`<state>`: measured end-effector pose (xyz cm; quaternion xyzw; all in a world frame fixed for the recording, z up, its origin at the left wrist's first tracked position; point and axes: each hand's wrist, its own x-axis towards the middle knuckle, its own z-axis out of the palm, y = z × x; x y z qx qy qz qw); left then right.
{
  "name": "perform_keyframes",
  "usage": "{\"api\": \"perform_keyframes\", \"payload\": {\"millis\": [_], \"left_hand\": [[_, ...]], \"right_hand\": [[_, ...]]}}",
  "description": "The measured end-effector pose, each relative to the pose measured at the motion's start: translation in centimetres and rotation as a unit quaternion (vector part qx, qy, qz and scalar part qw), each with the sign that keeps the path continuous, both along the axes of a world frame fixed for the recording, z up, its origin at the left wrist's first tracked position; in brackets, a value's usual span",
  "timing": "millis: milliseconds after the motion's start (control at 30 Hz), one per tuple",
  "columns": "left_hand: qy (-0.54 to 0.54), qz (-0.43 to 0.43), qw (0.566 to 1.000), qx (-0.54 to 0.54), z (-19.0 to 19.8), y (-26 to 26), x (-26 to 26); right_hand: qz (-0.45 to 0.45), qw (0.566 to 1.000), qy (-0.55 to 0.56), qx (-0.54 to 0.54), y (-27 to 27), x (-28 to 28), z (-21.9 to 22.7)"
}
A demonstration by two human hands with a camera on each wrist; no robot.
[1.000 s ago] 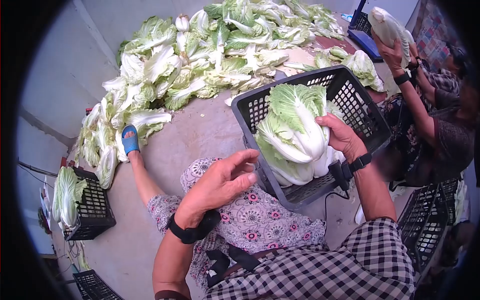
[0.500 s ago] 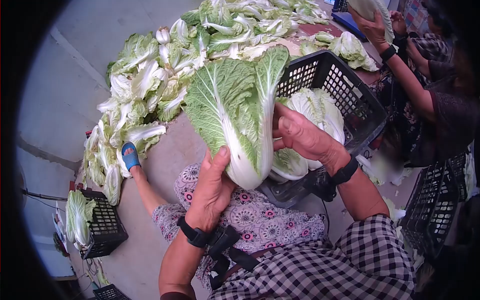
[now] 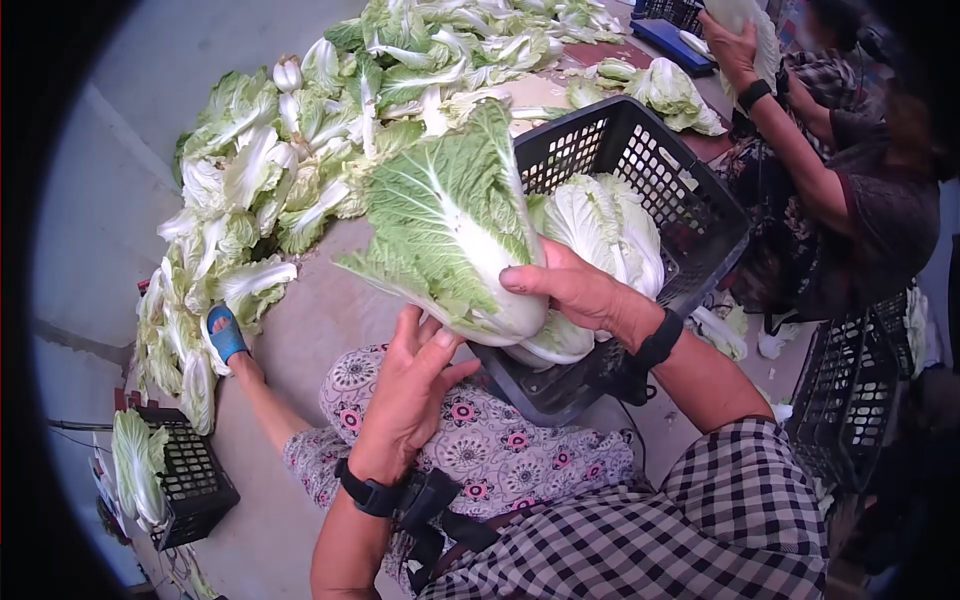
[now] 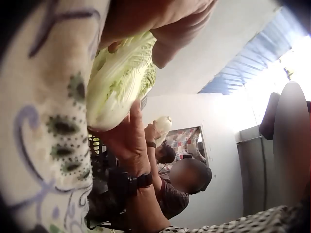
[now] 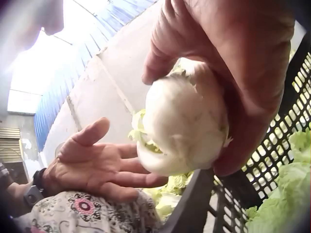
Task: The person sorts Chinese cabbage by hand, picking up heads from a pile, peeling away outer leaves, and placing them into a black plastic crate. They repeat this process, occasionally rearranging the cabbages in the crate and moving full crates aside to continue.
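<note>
A green and white cabbage (image 3: 455, 235) is gripped near its base by my right hand (image 3: 585, 290), thumb on top, over the near left edge of a black crate (image 3: 655, 150). In the right wrist view the fingers curve round the white base (image 5: 184, 124). My left hand (image 3: 405, 385) is just below the cabbage in the head view; the right wrist view shows this palm (image 5: 92, 165) turned up with fingers spread. Other cabbages (image 3: 605, 225) lie inside the crate.
Loose cabbage leaves (image 3: 240, 180) are heaped along the wall. A crate with a cabbage (image 3: 137, 465) beside it stands at lower left, more crates (image 3: 845, 400) at right. Another person (image 3: 800, 160) holds a cabbage at upper right, near a blue scale-like object (image 3: 672, 45).
The right hand has taken a cabbage from the crate and brought it left. Half a second ago both hands were on it; the left has since let go and its fingers have spread.
</note>
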<state>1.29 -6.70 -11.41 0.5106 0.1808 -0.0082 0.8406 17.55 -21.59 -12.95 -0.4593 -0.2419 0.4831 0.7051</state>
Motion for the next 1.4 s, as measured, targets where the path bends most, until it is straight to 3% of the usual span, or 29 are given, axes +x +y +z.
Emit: {"api": "perform_keyframes", "payload": {"millis": [33, 67, 100, 133, 167, 200, 267, 367, 467, 567, 667, 800, 867, 967, 1067, 1200, 1400], "left_hand": [[0.01, -0.012, 1.0, -0.002, -0.2, 0.5, 0.1], [0.021, -0.024, 0.999, -0.005, -0.4, 0.8, 0.0], [0.037, 0.009, 0.999, -0.014, -0.5, 0.9, -0.2], [0.023, 0.006, 1.0, 0.003, -0.2, 1.3, -0.3], [0.009, 0.003, 1.0, 0.02, 0.5, 2.0, -0.3], [-0.005, 0.003, 0.999, 0.038, 1.2, 2.9, -0.4], [-0.029, -0.048, 0.996, 0.075, 2.3, 5.5, -0.4], [-0.016, -0.095, 0.984, 0.15, 2.5, 10.1, -0.2], [0.009, -0.154, 0.955, 0.252, 3.5, 12.1, 0.8], [0.005, -0.269, 0.892, 0.363, 4.5, 13.8, 2.0], [-0.007, -0.318, 0.84, 0.44, 4.3, 15.5, 3.5], [0.052, -0.29, 0.878, 0.377, -1.2, 14.6, 5.9], [0.006, -0.355, 0.844, 0.402, -5.3, 12.9, 7.1], [-0.009, -0.321, 0.899, 0.298, -8.5, 11.5, 8.8], [-0.041, -0.253, 0.892, 0.373, -9.8, 10.7, 8.9], [-0.036, -0.159, 0.914, 0.372, -10.2, 10.6, 6.7], [0.021, 0.009, 0.931, 0.363, -9.6, 14.5, 3.9]], "right_hand": [[-0.008, 0.998, -0.064, -0.011, -1.0, 0.9, 0.0], [-0.072, 0.95, -0.262, -0.154, -2.7, 1.9, -0.1], [-0.131, 0.84, -0.443, -0.286, -4.6, 3.2, -0.4], [-0.247, 0.723, -0.573, -0.296, -7.4, 4.8, -2.2], [-0.346, 0.695, -0.543, -0.321, -9.9, 5.0, -2.2], [-0.443, 0.716, -0.449, -0.298, -12.3, 4.6, -2.0], [-0.564, 0.705, -0.341, -0.261, -17.9, 3.3, -4.2], [-0.55, 0.773, -0.032, -0.315, -21.0, -1.5, -6.1], [-0.47, 0.841, 0.14, -0.228, -20.8, -3.3, -10.6], [-0.445, 0.876, 0.071, -0.171, -15.1, -3.5, -9.0], [-0.431, 0.892, 0.04, -0.13, -14.1, -3.0, -9.5], [-0.418, 0.897, 0.069, -0.126, -13.8, -3.0, -8.5], [-0.423, 0.892, 0.078, -0.14, -13.9, -3.0, -8.7], [-0.433, 0.884, 0.09, -0.149, -13.7, -2.8, -8.5], [-0.43, 0.889, 0.078, -0.137, -13.5, -2.3, -9.2], [-0.449, 0.88, 0.055, -0.143, -11.1, -1.2, -8.9], [-0.39, 0.913, 0.014, -0.122, -3.6, 2.8, -7.4]]}}
